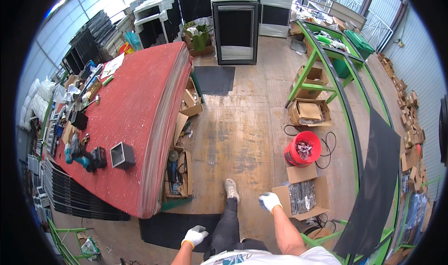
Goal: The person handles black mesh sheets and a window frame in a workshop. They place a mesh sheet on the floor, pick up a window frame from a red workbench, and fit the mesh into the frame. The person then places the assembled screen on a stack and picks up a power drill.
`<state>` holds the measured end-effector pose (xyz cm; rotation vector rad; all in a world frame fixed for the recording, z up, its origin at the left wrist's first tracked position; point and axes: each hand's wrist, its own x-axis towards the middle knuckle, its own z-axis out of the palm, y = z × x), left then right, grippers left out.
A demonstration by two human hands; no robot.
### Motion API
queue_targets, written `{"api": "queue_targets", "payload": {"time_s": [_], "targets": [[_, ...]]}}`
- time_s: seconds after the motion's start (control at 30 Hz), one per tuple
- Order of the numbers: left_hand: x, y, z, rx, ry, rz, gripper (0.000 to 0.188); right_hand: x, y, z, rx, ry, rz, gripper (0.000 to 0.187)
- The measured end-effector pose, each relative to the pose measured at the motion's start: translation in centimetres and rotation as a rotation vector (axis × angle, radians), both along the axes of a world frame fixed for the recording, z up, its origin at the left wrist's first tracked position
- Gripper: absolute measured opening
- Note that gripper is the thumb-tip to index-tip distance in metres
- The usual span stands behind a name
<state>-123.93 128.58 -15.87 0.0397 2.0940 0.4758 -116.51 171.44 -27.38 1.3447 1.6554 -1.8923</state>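
Observation:
My left hand [195,235], in a white work glove, hangs low beside my dark trouser leg, its fingers loosely bent and slightly apart. Nothing shows in it, and a black mat [161,230] lies on the floor behind it. My right hand [270,202], in a white glove with a greyish-blue coating, is held out over the floor. Its fingers are slackly bent, with no object visible in them. Closest to it stands an open cardboard box [322,195] holding dark, flat, wrapped pieces [302,197]. One of my shoes [231,190] is forward on the worn wooden floor [228,143].
A red-topped stack [140,97] on the left carries a cordless drill [88,157] and a square grey tube piece [122,156]. On the right are a red bucket [291,155], a loose black cable [329,154] and a green metal frame [305,71] bearing a dark sheet [373,181]. Framed panels [235,4] stand ahead.

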Motion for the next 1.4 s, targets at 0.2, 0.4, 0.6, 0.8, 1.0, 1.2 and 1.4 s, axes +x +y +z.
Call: {"api": "queue_targets", "payload": {"time_s": [0.2, 0.4, 0.6, 0.8, 1.0, 1.2, 1.4], "targets": [[-17.3, 9.5, -2.0, -0.005, -0.050, -0.130, 0.057, -4.5, 7.3, -2.0, 0.509, -0.192, 0.919, 0.026], [-39.8, 22.7, 4.2, 0.084, 0.077, -0.127, 0.053, -13.3, 15.8, -0.5, 0.376, -0.159, 0.522, 0.025], [-59.4, 34.8, 3.2, 0.062, 0.103, -0.102, 0.056, -31.6, 27.3, -3.7, -0.065, -0.071, -0.049, 0.013], [-73.6, 44.4, 0.1, 0.065, 0.147, -0.186, 0.054, -57.4, 39.5, -6.0, 0.324, -0.060, 0.621, 0.013], [-89.6, 54.7, -7.6, 0.139, 0.167, -0.170, 0.052, -79.9, 44.6, -5.4, 0.027, 0.062, 0.105, 0.027], [-109.0, 64.7, -29.2, 0.186, 0.310, -0.232, 0.054, -94.6, 44.2, -20.6, -0.063, -0.002, 0.025, 0.039], [-124.7, 70.2, -51.3, 0.096, 0.594, -0.436, 0.064, -101.4, 39.7, -42.2, 0.151, -0.031, 0.353, 0.044]]}}
